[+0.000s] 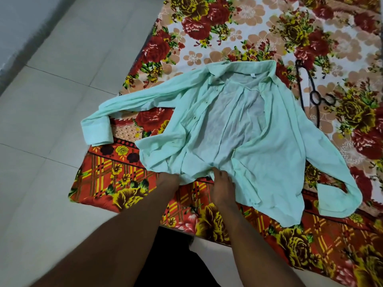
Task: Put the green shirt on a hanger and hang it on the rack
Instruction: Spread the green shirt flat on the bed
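The pale green shirt [238,129] lies unbuttoned and spread open on the floral bedsheet [259,34], collar away from me, sleeves flung out left and right. A black hanger [310,92] lies flat on the sheet just right of the collar, partly under the shirt's right shoulder. My left hand [169,179] reaches under the shirt's near hem, its fingers hidden by the cloth. My right hand [222,187] grips the bunched hem at the middle of the near edge. No rack is in view.
The bed's corner juts toward me, with a red plaid border [128,183] hanging at its near edge. Pale floor tiles [51,100] lie to the left. The left cuff [96,131] droops over the bed's left edge.
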